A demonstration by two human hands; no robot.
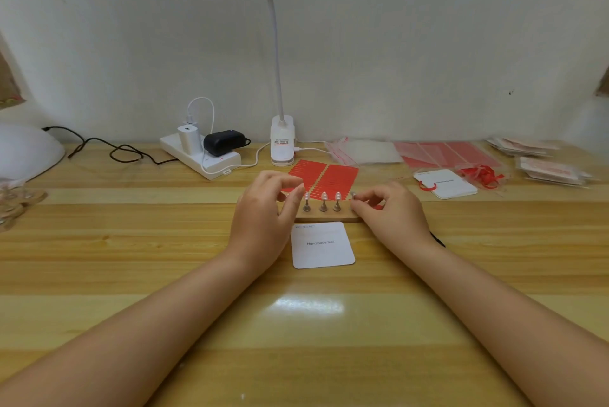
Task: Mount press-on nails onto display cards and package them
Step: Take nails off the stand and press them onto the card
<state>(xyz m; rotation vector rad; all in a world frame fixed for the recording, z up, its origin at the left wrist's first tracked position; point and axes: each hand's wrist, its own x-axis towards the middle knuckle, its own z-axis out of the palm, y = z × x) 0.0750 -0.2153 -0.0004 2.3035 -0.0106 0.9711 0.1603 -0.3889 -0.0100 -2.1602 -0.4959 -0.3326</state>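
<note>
A white card is lying on the table between both wrists. Just beyond, nails are standing on a wooden block — the left hand is hovering with curled fingers, seemingly empty, while the right hand is pinching the rightmost stand. Farther back, red strip sheets are lying flat.

- Pale press-on nails stand upright on metal pegs along a wooden holder.
- White display card, printed "Handmade Nail", lies flat just before it.
</note>
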